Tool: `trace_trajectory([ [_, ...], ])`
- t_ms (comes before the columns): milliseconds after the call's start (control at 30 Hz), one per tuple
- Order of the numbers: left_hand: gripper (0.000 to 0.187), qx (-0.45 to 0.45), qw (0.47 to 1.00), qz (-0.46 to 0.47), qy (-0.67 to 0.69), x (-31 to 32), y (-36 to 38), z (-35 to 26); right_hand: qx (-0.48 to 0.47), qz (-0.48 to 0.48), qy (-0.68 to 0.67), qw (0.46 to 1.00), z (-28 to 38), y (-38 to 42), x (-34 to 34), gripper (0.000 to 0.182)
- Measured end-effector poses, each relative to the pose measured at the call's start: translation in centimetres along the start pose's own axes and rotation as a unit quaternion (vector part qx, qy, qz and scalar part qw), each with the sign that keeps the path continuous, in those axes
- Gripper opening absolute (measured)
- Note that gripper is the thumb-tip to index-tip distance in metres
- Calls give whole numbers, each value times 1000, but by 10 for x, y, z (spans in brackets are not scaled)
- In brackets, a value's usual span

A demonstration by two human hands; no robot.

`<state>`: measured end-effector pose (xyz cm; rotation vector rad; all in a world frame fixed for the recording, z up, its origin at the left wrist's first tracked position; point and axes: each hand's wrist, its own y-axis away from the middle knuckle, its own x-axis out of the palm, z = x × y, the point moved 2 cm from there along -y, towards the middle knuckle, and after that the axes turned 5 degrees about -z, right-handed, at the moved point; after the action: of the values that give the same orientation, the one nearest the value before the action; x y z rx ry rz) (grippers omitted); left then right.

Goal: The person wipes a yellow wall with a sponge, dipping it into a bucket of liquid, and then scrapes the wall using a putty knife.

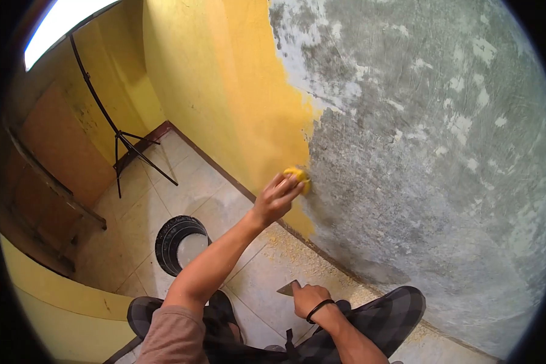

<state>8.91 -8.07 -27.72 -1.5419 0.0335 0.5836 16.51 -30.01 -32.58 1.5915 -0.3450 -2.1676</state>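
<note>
My left hand (pixel 277 197) is closed round a yellow sponge (pixel 299 177) and holds it against the wall, where yellow paint (pixel 249 91) meets the bare grey surface (pixel 394 170). Low over the floor, my right hand (pixel 311 301) grips a scraper (pixel 287 289). Its small metal blade points left, while the handle is mostly hidden in my fist. A black bucket (pixel 164 242) with pale grey liquid in it stands on the tiles left of my left forearm.
Paint flakes (pixel 297 252) lie along the wall's foot. A black tripod (pixel 121 136) carrying a bright light (pixel 64 24) stands in the far corner. Wooden furniture (pixel 60 145) is at the left, behind a low yellow ledge (pixel 60 285). My bent knees (pixel 400 309) are close to the wall.
</note>
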Motion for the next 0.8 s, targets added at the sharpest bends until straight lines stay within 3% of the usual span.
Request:
trace_trajectory([
  [33,33,-47,996,73,-1,-2,27,7,-1,-2,-2,1000,0,0,1,34],
  [67,33,-44,996,77,-3,-4,56,17,-5,-4,-6,1000,2,-1,-1,34],
  [133,32,-210,947,239,29,-4,117,40,-6,5,-1,1000,6,1,-5,33],
  [167,32,-212,947,238,30,-10,135,44,-10,10,-3,1000,7,1,-4,34],
  [300,26,-405,905,119,-48,-56,155,69,-16,-16,3,1000,9,1,-5,34],
  [367,22,-508,860,-21,38,-84,149,77,-27,-28,-7,999,7,-1,1,36],
  [433,25,-490,867,-71,-46,-101,114,75,-38,-41,-18,998,7,-4,7,38],
  [633,27,-372,901,-216,60,-54,-13,59,-39,-24,-24,999,16,-8,6,39],
  [700,19,-249,950,-188,22,-11,-21,45,-23,-12,-22,999,18,-9,4,34],
  [733,15,-281,935,-209,-61,6,-14,26,-13,-4,-21,1000,18,-9,2,30],
  [800,12,-269,926,-260,-56,30,10,10,-2,3,-20,1000,13,-7,-1,30],
])
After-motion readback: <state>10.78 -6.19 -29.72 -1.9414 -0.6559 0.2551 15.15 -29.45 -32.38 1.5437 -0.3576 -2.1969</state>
